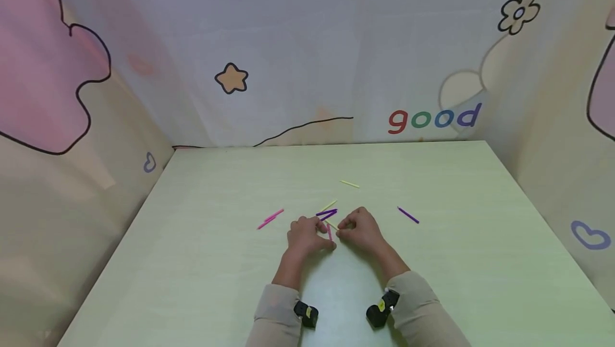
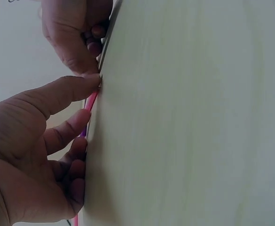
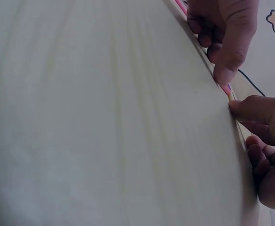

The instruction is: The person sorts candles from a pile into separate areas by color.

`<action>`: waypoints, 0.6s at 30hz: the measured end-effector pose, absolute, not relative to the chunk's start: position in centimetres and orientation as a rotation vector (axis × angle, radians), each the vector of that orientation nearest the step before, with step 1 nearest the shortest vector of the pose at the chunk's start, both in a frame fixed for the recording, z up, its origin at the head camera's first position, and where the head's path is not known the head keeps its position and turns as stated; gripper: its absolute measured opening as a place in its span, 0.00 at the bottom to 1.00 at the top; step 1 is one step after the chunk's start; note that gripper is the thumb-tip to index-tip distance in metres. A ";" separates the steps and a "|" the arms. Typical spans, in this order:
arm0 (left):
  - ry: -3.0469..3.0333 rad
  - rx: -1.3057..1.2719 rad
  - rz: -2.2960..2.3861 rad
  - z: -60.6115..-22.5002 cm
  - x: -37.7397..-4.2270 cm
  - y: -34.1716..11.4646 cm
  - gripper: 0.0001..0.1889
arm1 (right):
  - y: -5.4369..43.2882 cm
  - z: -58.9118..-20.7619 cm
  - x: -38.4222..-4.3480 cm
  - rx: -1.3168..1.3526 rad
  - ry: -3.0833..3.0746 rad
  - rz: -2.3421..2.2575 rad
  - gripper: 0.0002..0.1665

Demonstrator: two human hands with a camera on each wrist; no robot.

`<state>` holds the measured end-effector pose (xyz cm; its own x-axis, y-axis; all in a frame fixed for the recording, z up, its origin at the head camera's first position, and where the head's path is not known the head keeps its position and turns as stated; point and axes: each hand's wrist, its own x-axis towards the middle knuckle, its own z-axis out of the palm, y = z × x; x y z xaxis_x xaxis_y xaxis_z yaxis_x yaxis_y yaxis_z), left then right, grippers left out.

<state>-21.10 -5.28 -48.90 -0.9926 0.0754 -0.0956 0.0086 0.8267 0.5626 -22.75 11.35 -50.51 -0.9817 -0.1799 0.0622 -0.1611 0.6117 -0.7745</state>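
Observation:
My left hand [image 1: 307, 236] rests on the table with thumb and index finger at either end of a short pink stick [image 1: 329, 232]. In the left wrist view the pink stick [image 2: 93, 100] spans the space between these two fingertips. Close by on the right, my right hand [image 1: 363, 231] pinches the near end of a thin yellow stick [image 1: 331, 225] between thumb and index finger. Two purple sticks [image 1: 328, 212] meet at an angle just beyond both hands. Another yellow stick [image 1: 329, 205] lies behind them. In the right wrist view the fingers cover most of the yellow stick [image 3: 231, 97].
Two pink sticks [image 1: 270, 219] lie together left of the hands. A lone purple stick [image 1: 408, 215] lies to the right, and a yellow stick [image 1: 349, 183] farther back. The pale table [image 1: 216, 283] meets printed cloth walls [image 1: 307, 42] at its back and sides.

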 end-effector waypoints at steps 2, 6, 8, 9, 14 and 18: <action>2.879 0.092 0.935 -48.7 -21.0 -5.6 0.17 | 11.4 -50.6 -22.8 -0.271 2.795 -1.333 0.04; 2.831 0.105 1.054 -48.3 -20.8 -6.2 0.12 | 11.4 -50.5 -22.8 -0.282 2.805 -1.328 0.04; 2.804 0.099 1.094 -48.2 -20.7 -6.5 0.10 | 11.4 -50.5 -22.8 -0.286 2.807 -1.337 0.03; 2.795 0.095 1.103 -48.1 -20.6 -6.6 0.08 | 11.5 -50.5 -22.8 -0.289 2.808 -1.343 0.03; 2.763 0.077 1.152 -48.0 -20.3 -6.9 0.04 | 11.6 -50.5 -22.7 -0.276 2.799 -1.357 0.03; 2.780 0.076 1.153 -48.0 -20.2 -7.1 0.03 | 11.7 -50.4 -22.6 -0.268 2.798 -1.364 0.03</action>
